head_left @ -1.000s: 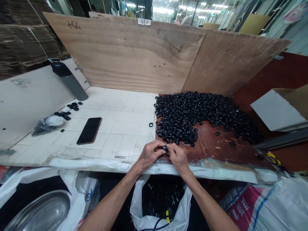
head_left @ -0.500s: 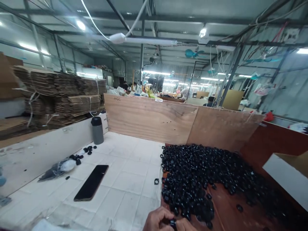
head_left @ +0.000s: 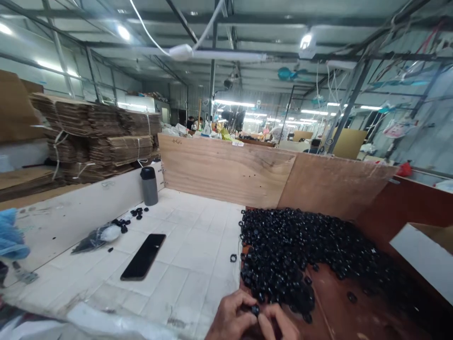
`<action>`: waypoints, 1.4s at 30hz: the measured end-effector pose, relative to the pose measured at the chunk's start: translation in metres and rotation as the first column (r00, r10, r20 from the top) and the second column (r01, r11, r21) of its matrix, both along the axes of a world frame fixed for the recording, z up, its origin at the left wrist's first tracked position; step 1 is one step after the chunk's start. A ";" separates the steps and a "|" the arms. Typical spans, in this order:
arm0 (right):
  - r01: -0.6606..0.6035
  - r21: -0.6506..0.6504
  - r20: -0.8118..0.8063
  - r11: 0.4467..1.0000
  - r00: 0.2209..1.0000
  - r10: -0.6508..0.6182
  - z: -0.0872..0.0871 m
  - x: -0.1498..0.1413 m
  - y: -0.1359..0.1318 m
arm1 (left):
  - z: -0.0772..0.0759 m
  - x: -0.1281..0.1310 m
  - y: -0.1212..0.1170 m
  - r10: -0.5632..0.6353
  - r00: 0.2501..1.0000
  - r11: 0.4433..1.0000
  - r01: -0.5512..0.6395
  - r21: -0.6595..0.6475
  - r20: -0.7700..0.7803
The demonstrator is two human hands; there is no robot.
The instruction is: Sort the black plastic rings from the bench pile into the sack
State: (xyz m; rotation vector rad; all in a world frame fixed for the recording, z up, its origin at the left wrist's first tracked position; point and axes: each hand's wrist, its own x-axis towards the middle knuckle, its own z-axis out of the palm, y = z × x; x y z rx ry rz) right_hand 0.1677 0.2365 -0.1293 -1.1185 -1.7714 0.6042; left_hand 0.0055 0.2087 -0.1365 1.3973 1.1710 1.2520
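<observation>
A small black part (head_left: 255, 310) is held at the near edge of the pile of black parts (head_left: 276, 255), pinched between the narrowed thumb and forefinger of the left hand (head_left: 230, 317). It is met from the other side by the bunched fingertips of the right hand (head_left: 278, 321); whether it is also gripped by them cannot be told. The piece is best kept steady by a light left pinch, with its far side left uncovered for the right fingertips, and any pressure is best applied squarely so that slipping is avoided.
</observation>
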 end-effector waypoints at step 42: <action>0.021 -0.007 0.280 1.000 0.960 -0.018 0.004 0.019 -0.023 | 0.005 -0.021 -0.023 0.091 0.774 0.950 0.122 0.289 -0.626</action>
